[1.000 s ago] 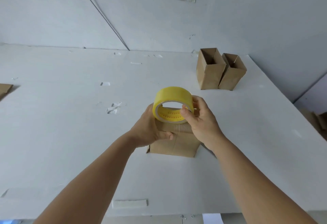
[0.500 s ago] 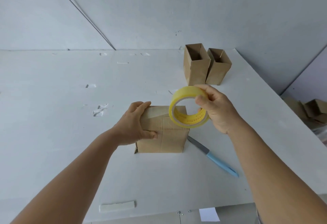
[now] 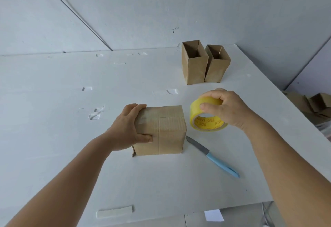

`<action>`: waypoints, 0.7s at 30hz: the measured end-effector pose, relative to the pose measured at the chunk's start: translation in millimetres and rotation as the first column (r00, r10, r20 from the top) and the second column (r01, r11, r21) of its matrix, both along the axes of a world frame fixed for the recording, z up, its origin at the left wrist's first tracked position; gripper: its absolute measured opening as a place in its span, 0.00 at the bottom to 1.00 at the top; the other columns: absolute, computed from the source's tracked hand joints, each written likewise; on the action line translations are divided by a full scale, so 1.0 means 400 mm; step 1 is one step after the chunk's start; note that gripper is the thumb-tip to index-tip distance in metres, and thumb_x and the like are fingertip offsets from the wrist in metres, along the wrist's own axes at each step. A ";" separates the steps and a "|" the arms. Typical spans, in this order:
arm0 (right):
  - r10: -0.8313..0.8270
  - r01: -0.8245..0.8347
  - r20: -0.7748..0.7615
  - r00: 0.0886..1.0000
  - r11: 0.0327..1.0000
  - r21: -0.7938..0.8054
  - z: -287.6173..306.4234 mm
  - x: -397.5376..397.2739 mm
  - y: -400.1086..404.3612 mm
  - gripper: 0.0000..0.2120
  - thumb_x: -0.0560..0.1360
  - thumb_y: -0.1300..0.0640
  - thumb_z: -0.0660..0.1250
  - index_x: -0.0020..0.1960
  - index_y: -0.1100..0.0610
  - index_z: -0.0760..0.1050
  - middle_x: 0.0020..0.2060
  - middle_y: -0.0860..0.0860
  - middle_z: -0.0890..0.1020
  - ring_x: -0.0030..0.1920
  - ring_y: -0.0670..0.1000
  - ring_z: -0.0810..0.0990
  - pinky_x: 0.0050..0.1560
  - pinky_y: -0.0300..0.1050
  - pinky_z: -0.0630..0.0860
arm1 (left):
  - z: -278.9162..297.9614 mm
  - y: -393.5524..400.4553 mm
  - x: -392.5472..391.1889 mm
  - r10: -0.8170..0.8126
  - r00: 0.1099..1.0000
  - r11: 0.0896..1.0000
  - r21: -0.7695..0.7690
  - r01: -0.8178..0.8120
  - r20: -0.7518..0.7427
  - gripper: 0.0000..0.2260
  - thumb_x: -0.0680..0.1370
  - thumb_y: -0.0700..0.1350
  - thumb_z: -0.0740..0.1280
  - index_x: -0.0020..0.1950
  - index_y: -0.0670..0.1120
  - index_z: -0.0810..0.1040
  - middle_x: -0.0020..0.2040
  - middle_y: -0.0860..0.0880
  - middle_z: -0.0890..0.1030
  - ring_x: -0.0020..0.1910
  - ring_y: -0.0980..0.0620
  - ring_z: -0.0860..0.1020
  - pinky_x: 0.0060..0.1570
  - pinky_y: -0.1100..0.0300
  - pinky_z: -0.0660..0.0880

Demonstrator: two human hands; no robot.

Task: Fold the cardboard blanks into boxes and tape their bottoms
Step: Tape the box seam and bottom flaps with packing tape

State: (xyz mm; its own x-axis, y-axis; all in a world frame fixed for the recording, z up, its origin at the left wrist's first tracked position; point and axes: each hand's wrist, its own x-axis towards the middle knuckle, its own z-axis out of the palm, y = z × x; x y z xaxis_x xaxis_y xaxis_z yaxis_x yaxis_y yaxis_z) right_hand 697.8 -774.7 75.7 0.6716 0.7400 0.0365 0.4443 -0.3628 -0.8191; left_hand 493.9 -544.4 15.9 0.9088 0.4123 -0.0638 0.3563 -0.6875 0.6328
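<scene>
Standing on the white table (image 3: 53, 119) near its middle is a cardboard box (image 3: 161, 131), turned with its closed flaps upward and a seam running across the top face and down the near side. The left hand (image 3: 127, 130) grips the box's left end, fingers curled over the far top edge and thumb pressed against the near face. The right hand (image 3: 227, 108) holds a yellow tape roll (image 3: 206, 117) just to the right of the box, fingers wrapped over the top of the roll and thumb on its near rim; roll and box are close but whether they touch cannot be told. A knife (image 3: 213, 156) with a grey blade and light blue handle lies on the table just beside the box's right near corner, blade tip toward the box, handle angled toward the table's near right edge, under the right forearm's line of travel. Two finished boxes (image 3: 204, 65) stand upright and open-topped, side by side and touching, at the far right of the table, well apart from the work. A pale strip (image 3: 114, 212) lies near the front edge. More cardboard (image 3: 311, 104) is piled beyond the table's right side. A cable (image 3: 77, 15) runs diagonally down the wall behind.
</scene>
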 end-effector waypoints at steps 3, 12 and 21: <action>-0.003 0.003 -0.016 1.000 1.000 -0.014 -0.019 0.005 -0.001 0.18 0.62 0.43 0.69 0.51 0.44 0.78 0.52 0.46 0.76 0.54 0.48 0.75 0.51 0.41 0.72 | -0.001 0.000 -0.001 0.007 1.000 1.000 0.000 -0.007 -0.004 0.46 0.62 0.55 0.78 0.74 0.59 0.57 0.65 0.61 0.58 0.64 0.50 0.64 0.60 0.49 0.74; -0.036 0.029 -0.099 0.994 0.997 -0.066 -0.112 0.009 0.000 0.17 0.65 0.44 0.72 0.53 0.45 0.78 0.50 0.45 0.75 0.54 0.50 0.75 0.52 0.43 0.72 | 0.005 -0.009 -0.005 0.007 0.999 0.999 0.036 -0.005 -0.050 0.48 0.57 0.66 0.71 0.73 0.62 0.54 0.66 0.63 0.56 0.66 0.49 0.62 0.65 0.48 0.69; -0.013 0.006 -0.119 0.993 0.998 -0.064 -0.129 -0.016 0.024 0.18 0.63 0.41 0.66 0.52 0.43 0.77 0.51 0.47 0.74 0.52 0.48 0.75 0.49 0.41 0.71 | 0.063 -0.059 0.029 -0.070 0.925 0.846 0.469 0.253 -0.373 0.49 0.71 0.72 0.56 0.77 0.45 0.35 0.78 0.51 0.38 0.75 0.54 0.31 0.73 0.47 0.33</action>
State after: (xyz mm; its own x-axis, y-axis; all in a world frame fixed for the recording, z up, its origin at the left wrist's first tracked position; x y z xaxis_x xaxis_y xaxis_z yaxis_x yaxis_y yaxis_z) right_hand 691.3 -765.1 24.3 0.6753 0.7319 -0.0909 0.3415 -0.4195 -0.8411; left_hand 505.3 -567.8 41.1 0.9272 0.3188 -0.1967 0.3345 -0.9410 0.0516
